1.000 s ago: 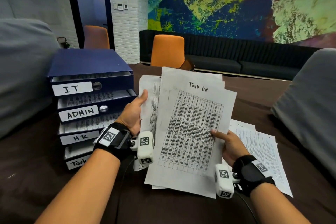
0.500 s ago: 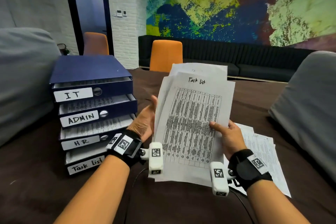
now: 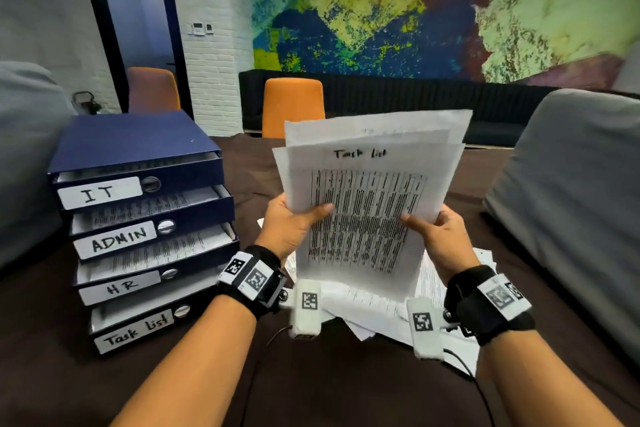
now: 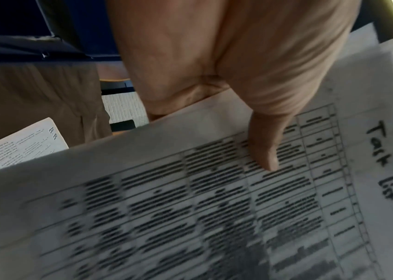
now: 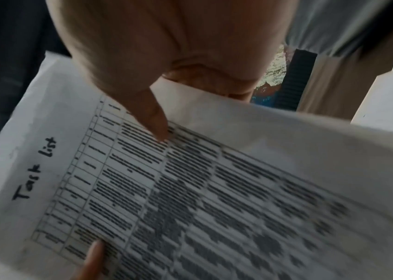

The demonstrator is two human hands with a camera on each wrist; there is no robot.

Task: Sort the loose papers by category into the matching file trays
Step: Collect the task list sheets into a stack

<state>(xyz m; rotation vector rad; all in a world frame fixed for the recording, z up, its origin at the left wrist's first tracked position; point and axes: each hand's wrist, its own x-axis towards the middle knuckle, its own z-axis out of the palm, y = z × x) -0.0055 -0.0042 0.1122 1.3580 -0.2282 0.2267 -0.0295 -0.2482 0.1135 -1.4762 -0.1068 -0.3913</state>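
I hold up a small bundle of printed sheets (image 3: pixel 367 204) with both hands; the front sheet is a table headed "Task list" (image 4: pixel 214 199) (image 5: pixel 190 189). My left hand (image 3: pixel 294 222) pinches the bundle's left edge, thumb on the front (image 4: pixel 265 151). My right hand (image 3: pixel 436 232) pinches its right edge, thumb on the print (image 5: pixel 152 117). To the left stands a stack of blue file trays (image 3: pixel 145 218) labelled IT, ADMIN, HR and Task list from top to bottom, each with papers in it. More loose papers (image 3: pixel 381 315) lie on the table under my hands.
The table (image 3: pixel 52 340) has a dark brown cloth. Grey cushioned chair backs stand at the left (image 3: pixel 24 149) and right (image 3: pixel 571 201). An orange chair (image 3: pixel 292 104) stands at the far side. A sheet marked HR (image 4: pixel 23 144) shows below the bundle.
The sheets have been squared into one bundle and lifted upright. My left hand moved from the fanned left sheets to grip the bundle's left edge, thumb on front. The right hand rose with it.
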